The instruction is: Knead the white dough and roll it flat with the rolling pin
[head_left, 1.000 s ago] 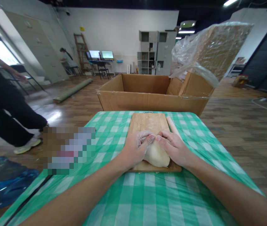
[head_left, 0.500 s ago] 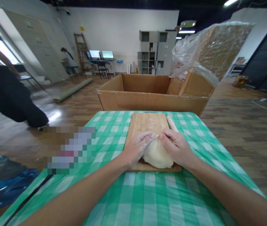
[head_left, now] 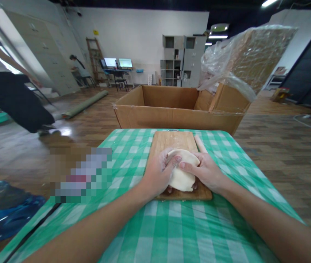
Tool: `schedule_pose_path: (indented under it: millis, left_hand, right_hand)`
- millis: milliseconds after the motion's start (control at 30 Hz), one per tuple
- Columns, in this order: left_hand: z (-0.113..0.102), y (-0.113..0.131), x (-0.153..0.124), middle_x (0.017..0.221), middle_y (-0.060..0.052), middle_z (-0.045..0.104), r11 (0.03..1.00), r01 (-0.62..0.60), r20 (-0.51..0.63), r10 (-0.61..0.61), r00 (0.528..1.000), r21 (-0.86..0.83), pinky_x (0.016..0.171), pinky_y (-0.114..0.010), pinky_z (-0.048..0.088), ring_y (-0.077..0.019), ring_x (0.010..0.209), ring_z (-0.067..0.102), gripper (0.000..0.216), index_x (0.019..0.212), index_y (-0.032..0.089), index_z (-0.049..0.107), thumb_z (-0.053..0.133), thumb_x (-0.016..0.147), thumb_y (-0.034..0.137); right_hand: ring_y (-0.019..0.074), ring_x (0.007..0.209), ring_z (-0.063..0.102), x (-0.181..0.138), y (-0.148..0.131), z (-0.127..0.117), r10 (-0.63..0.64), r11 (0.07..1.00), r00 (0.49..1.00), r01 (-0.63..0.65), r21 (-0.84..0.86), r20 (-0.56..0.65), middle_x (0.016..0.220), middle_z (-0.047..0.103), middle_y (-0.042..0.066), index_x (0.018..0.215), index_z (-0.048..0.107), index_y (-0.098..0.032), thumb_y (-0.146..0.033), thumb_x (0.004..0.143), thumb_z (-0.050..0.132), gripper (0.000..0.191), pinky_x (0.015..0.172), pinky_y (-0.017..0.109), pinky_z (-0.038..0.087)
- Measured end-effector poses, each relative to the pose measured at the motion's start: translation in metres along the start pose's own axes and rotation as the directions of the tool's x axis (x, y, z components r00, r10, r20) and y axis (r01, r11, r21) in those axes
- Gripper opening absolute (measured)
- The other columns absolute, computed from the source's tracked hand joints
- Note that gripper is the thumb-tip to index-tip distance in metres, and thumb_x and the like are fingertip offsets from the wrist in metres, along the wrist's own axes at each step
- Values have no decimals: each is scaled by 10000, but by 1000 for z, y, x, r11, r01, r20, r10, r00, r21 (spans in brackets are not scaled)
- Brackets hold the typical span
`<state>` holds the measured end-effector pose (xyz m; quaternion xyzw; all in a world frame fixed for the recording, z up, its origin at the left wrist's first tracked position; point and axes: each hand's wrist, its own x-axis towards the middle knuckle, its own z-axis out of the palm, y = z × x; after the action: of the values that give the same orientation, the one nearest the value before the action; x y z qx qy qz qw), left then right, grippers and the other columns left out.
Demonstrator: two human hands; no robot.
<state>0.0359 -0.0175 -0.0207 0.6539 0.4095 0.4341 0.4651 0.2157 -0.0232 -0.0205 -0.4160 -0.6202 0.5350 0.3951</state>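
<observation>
A pale lump of dough is held between both hands over the wooden cutting board. My left hand grips its left side, thumb lying across the top and fingers curled beneath. From the right, my right hand clasps the dough, its thumb pressed on the upper face close to the left thumb. Flour whitens the fingers of my left hand. Just right of the board lies a rolling pin, partly hidden behind my right hand.
A green checked cloth covers the table. Beyond its far edge stands a large open cardboard box. A blurred-out item lies at the left edge. A person stands at left, near a blue plastic bag on the floor.
The dough has been turned and folded into a rounder shape, its top now showing beyond my thumbs. Both hands have closed further around it. The person at left has shifted position.
</observation>
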Motion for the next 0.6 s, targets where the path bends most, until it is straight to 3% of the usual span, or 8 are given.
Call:
schedule_pose_path:
  millis: [200,367,467,600]
  left_hand:
    - [0,-1,1,947,-67,758,989,-92,-43,98,994,116,602,-243,493,-202,782,685,352,1136,171,702,601,937,443]
    - [-2,-4,2,989,-89,756,996,-83,21,83,996,-28,640,-266,516,-225,827,697,382,1118,151,707,611,924,465]
    - [-3,-5,3,1023,-103,751,991,-63,55,70,996,-120,693,-281,534,-250,917,697,399,1086,137,720,622,913,483]
    - [-2,-5,3,989,-112,752,980,-5,54,16,998,-197,689,-290,534,-242,860,695,436,1056,115,730,617,908,509]
  right_hand:
    - [98,452,556,0,1,3,-59,995,998,62,79,-38,643,641,-13,887,666,-150,-504,830,737,366,371,184,428]
    - [115,567,594,0,1,6,-104,989,994,107,101,-29,750,685,23,929,699,-150,-513,860,700,370,471,198,475]
    - [122,520,580,-1,1,6,-71,997,997,70,40,19,690,671,10,925,699,-167,-542,899,640,380,442,210,457]
    - [143,571,605,-1,4,4,-80,997,997,80,18,7,727,691,16,928,708,-170,-524,908,632,362,483,231,479]
